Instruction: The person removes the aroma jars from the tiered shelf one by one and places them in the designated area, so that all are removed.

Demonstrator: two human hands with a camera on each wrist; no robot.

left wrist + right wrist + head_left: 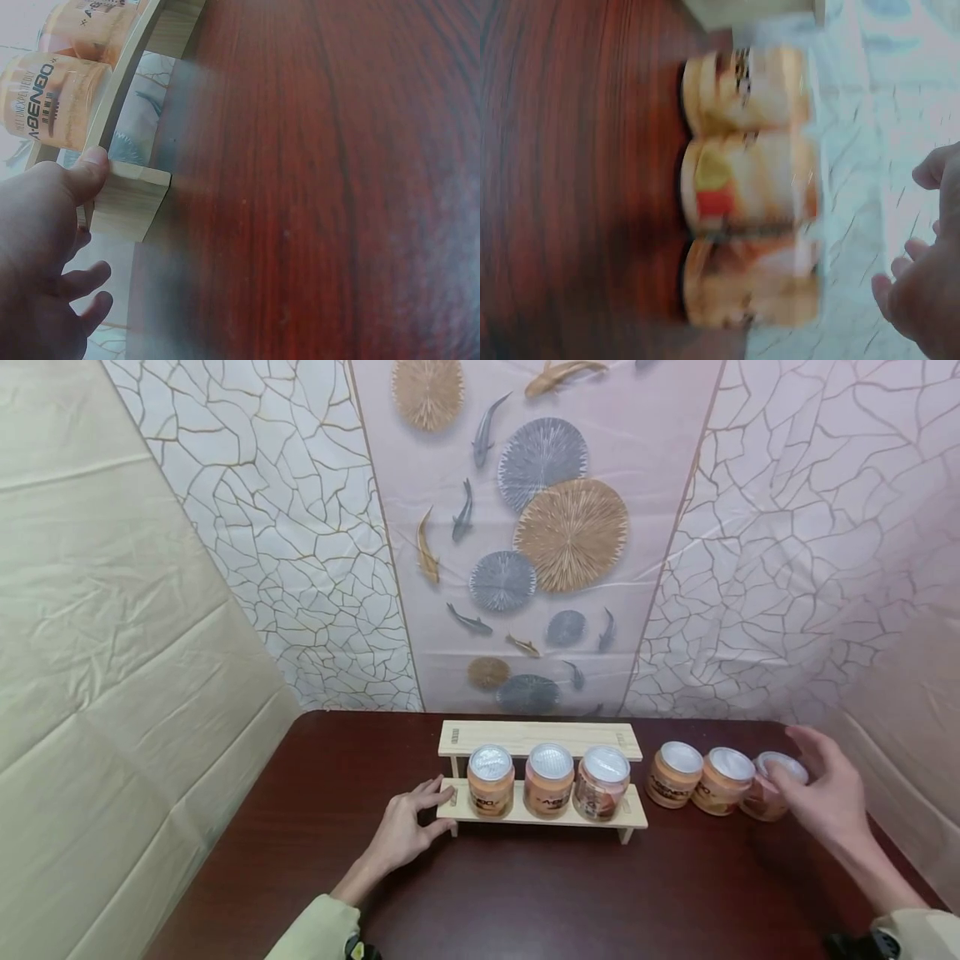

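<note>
A two-tier wooden shelf [540, 739] carries three jars with silver lids on its lower step: a left jar [491, 781], a middle jar [550, 781] and a right jar [602, 783]. My left hand [405, 827] grips the left end of that lower step; in the left wrist view its thumb [91, 166] lies on the front edge. Three more jars stand in a row on the table: one [674, 775], another [722, 781] and the outermost jar [767, 802]. Above the outermost jar is my right hand [828, 789]. The right wrist view shows its fingers [900, 266] apart from the jars, holding nothing.
The dark red-brown table [525, 893] is backed by a patterned cloth [517, 635] with fish and round leaves. Pale cloth walls rise on the left [150, 693] and right [907, 735], the right one close to my right hand.
</note>
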